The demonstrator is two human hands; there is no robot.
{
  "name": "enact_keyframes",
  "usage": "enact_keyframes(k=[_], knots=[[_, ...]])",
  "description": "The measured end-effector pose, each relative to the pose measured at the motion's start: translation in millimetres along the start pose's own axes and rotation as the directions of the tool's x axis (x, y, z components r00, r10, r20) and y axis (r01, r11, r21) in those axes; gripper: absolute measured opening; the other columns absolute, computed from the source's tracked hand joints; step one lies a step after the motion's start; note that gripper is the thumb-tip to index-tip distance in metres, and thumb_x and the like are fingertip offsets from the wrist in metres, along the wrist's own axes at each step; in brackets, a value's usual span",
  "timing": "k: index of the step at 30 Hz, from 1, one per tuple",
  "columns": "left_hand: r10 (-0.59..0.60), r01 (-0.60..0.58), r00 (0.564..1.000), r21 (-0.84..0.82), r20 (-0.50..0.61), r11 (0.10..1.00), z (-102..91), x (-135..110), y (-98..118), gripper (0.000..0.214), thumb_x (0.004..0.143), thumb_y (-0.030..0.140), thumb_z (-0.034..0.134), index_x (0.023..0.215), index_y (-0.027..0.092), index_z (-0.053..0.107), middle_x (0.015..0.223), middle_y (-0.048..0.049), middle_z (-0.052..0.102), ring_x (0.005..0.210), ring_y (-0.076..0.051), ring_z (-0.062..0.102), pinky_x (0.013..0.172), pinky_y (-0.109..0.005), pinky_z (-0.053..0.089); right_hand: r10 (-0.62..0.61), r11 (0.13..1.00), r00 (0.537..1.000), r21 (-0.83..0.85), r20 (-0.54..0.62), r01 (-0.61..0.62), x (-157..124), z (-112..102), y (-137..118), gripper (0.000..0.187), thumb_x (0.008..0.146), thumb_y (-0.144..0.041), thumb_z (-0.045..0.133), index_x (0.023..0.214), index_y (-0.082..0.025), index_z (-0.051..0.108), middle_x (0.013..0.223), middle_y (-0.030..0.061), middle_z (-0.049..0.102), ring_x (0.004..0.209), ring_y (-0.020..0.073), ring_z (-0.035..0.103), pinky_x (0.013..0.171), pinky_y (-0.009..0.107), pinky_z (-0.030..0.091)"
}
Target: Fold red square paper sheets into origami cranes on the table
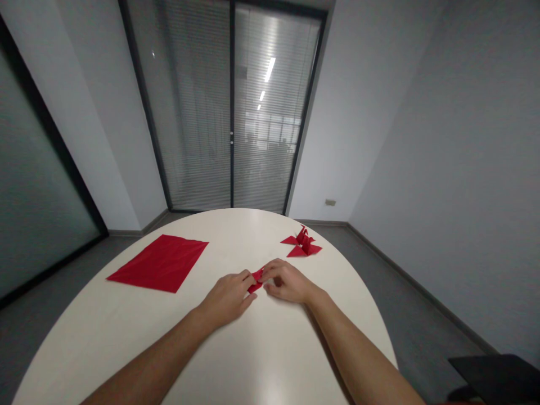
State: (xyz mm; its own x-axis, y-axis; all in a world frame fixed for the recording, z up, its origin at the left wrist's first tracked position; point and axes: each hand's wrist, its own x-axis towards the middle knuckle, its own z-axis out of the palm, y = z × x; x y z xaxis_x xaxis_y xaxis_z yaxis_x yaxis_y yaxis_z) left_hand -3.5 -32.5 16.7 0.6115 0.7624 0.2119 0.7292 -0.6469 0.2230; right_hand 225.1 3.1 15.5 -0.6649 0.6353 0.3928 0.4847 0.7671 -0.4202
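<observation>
Between my two hands, low over the middle of the white round table (270,343), is a small folded piece of red paper (255,286). My left hand (230,295) grips its left side, with the fingers on top and the thumb at the near edge. On the right side, my right hand (287,281) pinches the paper with curled fingers. The hands cover much of the paper, so its exact folded shape is hidden.
Red folded-paper cranes (304,243) stand close together at the table's far right. A flat red paper sheet (162,264) lies at the left. A black chair (502,374) is at the lower right, beyond the table edge. A glass door with blinds (232,112) stands behind.
</observation>
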Motion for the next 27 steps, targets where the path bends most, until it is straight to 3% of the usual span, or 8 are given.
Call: enact_keyframes(k=[5, 12, 17, 21, 24, 27], knots=[[0.080, -0.082, 0.996, -0.082, -0.028, 0.993, 3.2, -0.8, -12.1, 0.023, 0.098, 0.024, 0.050, 0.110, 0.026, 0.070, 0.115, -0.0038, 0.066, 0.098, -0.020, 0.067, 0.088, -0.031, 0.052, -0.022, 0.997, 0.999, -0.070, 0.046, 0.025, 1.2, 0.1, 0.1, 0.023, 0.077, -0.015, 0.068, 0.094, -0.024, 0.081, 0.100, 0.0062, 0.075, 0.095, 0.0225, 0.066, 0.085, 0.032, 0.050], [0.160, -0.161, 0.987, -0.065, -0.018, 0.985, -0.8, 0.0, -18.0, 0.027, 0.100, 0.024, 0.049, 0.116, 0.027, 0.070, 0.125, -0.0028, 0.065, 0.107, -0.020, 0.066, 0.095, -0.032, 0.051, -0.022, 0.994, 0.999, -0.104, 0.050, 0.027, 1.6, 2.4, 1.6, 0.019, 0.078, -0.016, 0.068, 0.092, -0.023, 0.080, 0.100, 0.0059, 0.075, 0.098, 0.0224, 0.065, 0.088, 0.033, 0.050], [0.135, -0.136, 0.991, -0.031, -0.026, 0.990, 2.7, 1.5, -13.1, 0.029, 0.100, 0.020, 0.046, 0.120, 0.025, 0.066, 0.117, -0.0054, 0.070, 0.107, -0.021, 0.066, 0.095, -0.035, 0.052, 0.008, 0.997, 0.999, -0.077, 0.033, -0.005, 2.6, 3.8, -3.0, 0.020, 0.080, -0.014, 0.066, 0.096, -0.022, 0.076, 0.100, 0.0058, 0.074, 0.101, 0.0222, 0.064, 0.092, 0.034, 0.050], [0.149, -0.150, 0.987, -0.018, -0.063, 0.988, 6.6, 1.4, -15.4, 0.036, 0.096, 0.013, 0.046, 0.125, 0.025, 0.064, 0.124, -0.0061, 0.070, 0.113, -0.023, 0.063, 0.101, -0.041, 0.049, 0.040, 0.998, 0.999, -0.048, -0.002, -0.040, 1.8, 5.6, -0.5, 0.027, 0.081, -0.015, 0.068, 0.107, -0.020, 0.073, 0.108, 0.0079, 0.073, 0.107, 0.0234, 0.063, 0.097, 0.038, 0.049], [0.133, -0.140, 0.987, -0.075, -0.094, 0.987, 9.3, 1.0, -20.8, 0.044, 0.091, 0.006, 0.046, 0.128, 0.024, 0.062, 0.128, -0.0060, 0.069, 0.116, -0.023, 0.062, 0.104, -0.042, 0.047, 0.049, 0.999, 0.999, -0.021, -0.010, -0.049, 0.6, 6.5, 3.7, 0.035, 0.082, -0.017, 0.069, 0.116, -0.021, 0.072, 0.115, 0.0089, 0.072, 0.111, 0.0248, 0.062, 0.098, 0.040, 0.049], [0.116, -0.135, 0.986, -0.161, -0.122, 0.978, 11.4, 1.0, -25.0, 0.045, 0.091, 0.005, 0.043, 0.127, 0.023, 0.062, 0.128, -0.0054, 0.067, 0.115, -0.020, 0.062, 0.104, -0.038, 0.047, 0.067, 0.998, 0.998, 0.009, 0.001, -0.067, 0.6, 7.6, 6.6, 0.031, 0.085, -0.017, 0.067, 0.115, -0.022, 0.073, 0.109, 0.0078, 0.074, 0.105, 0.0238, 0.064, 0.094, 0.037, 0.050]])
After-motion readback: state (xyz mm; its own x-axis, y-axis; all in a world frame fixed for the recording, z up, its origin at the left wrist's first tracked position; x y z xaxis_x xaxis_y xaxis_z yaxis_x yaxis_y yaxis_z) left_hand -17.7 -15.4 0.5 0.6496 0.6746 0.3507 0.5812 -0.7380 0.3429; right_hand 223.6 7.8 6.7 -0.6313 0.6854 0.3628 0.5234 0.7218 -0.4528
